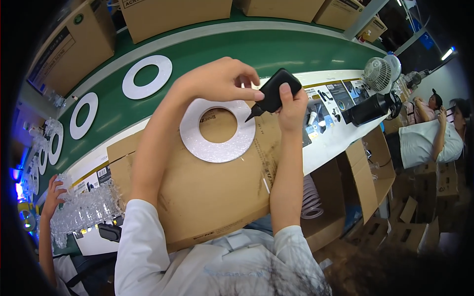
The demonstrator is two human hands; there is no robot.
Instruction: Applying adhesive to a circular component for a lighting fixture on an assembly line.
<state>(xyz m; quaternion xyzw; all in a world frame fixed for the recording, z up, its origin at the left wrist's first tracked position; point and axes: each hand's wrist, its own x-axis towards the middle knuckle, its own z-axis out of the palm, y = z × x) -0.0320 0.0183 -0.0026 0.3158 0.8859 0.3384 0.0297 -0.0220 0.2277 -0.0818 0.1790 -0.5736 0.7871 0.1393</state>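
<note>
My right hand (292,107) grips a black squeeze bottle (282,88) with a pointed nozzle. The bottle is tilted, and its tip lies over the right side of a flat white ring (217,152); I cannot tell if they touch. My left hand (222,80) is above the ring, fingers curled, with its thumb close to the base of the nozzle. Something small and pale shows between those fingers, too little to name. Under the ring is a closed cardboard box (197,197), whose brown surface appears through the ring's hole.
More white rings (129,85) lie on the green conveyor belt (207,47) beyond. A fan (377,74) and a black cylindrical device (368,109) stand at right, near an open carton (363,172). At left a co-worker's hand (53,195) touches bubble wrap (86,209). Boxes line the far side.
</note>
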